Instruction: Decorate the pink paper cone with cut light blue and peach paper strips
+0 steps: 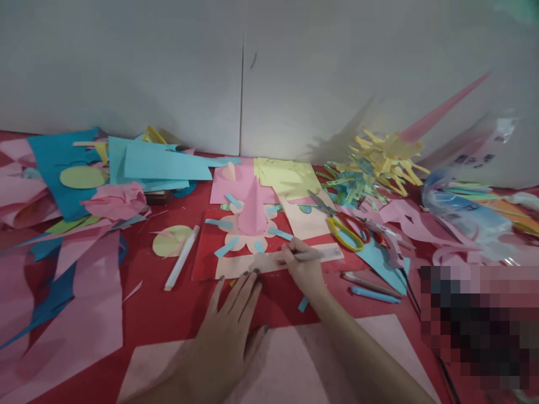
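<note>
My left hand [238,311] lies with spread fingers, its fingertips at the lower edge of a long peach paper strip [236,266]. Pinched in my right hand [305,266] is a grey pen [309,255], its tip hidden by the fingers over the strip. Beneath the strip is a red paper sheet [205,255]. Just beyond stands a pink paper cone [253,210] on a peach flower-shaped cutout [240,241], with blue paper strips [227,247] around it. A small blue paper piece [303,304] lies under my right forearm.
Yellow-handled scissors [345,234], a pink glue gun [389,247] and a blue pen [374,295] lie right. A white marker [182,258] lies left. Coloured paper scraps [80,303] cover the left side; a yellow fringed paper piece [385,157] stands back right. A person's blurred part is lower right.
</note>
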The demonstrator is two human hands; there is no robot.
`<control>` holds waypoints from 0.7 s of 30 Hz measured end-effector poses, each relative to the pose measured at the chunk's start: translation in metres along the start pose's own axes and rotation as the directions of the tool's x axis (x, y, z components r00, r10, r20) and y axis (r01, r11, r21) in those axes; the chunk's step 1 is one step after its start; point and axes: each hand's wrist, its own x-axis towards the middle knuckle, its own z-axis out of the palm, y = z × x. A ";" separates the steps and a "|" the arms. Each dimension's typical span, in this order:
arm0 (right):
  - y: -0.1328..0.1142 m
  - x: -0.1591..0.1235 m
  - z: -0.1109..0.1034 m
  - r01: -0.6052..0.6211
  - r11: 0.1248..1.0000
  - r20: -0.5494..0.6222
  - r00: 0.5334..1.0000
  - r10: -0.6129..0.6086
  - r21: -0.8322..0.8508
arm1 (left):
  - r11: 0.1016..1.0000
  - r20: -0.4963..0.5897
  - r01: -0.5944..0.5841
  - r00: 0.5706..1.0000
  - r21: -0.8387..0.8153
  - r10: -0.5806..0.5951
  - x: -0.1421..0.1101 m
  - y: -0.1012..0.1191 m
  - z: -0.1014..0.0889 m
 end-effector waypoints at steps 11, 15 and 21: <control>-0.002 -0.001 -0.001 0.000 1.000 0.006 1.000 0.000 0.022 | 0.999 0.011 0.013 1.000 -0.040 -0.013 -0.002 0.000 -0.001; -0.003 -0.002 -0.001 -0.002 1.000 0.014 1.000 0.001 0.026 | 1.000 0.019 0.010 1.000 -0.022 -0.009 -0.002 0.000 -0.001; -0.003 -0.002 -0.002 -0.015 0.999 -0.035 0.999 0.016 0.035 | 1.000 0.030 -0.003 1.000 0.004 0.003 0.000 0.000 -0.001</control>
